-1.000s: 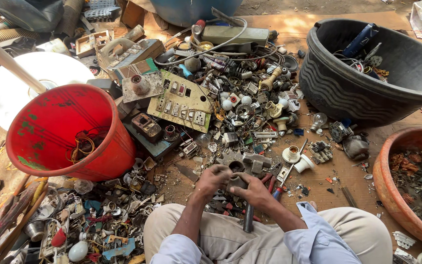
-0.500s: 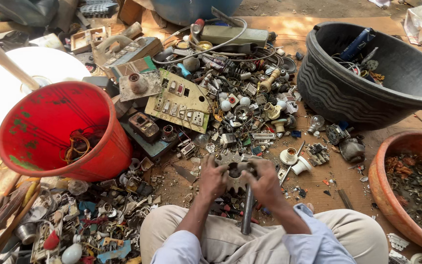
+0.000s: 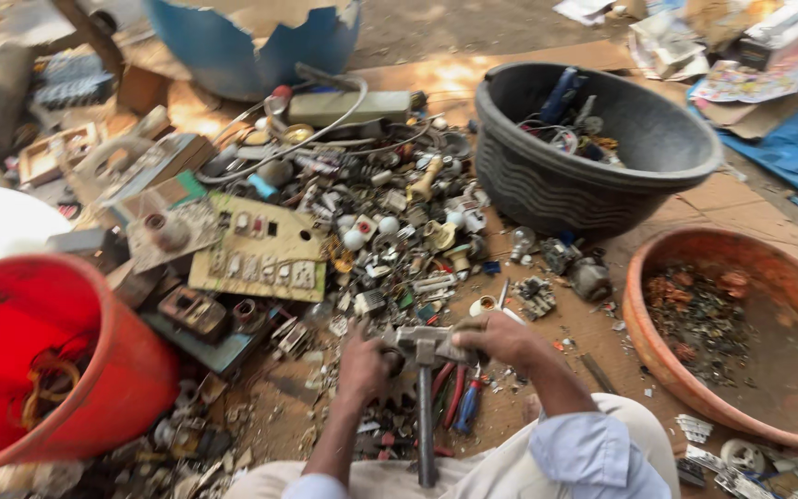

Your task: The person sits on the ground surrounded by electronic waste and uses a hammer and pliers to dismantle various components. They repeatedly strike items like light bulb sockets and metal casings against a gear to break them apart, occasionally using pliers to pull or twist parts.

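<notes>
A hammer stands between my knees over the scrap-strewn ground, its metal head lying crosswise at the top and its long handle running straight back toward my lap, so the long axis points from me out into the heap. My right hand is closed over the right end of the head, fingers curled round it; my left hand sits just beside the left end, closed on something small and dark there, though I cannot tell exactly what it pinches. The right hand is the one with the firmer hold on the head; the left is touching or nearly touching it. Just beneath the handle lie red- and blue-handled pliers. Beyond the hammer's head spreads a pile of small metal parts, with a yellowed switch panel to its left. A red bucket stands well to my left, a black tub far ahead on the right, and an orange basin near my right knee.
</notes>
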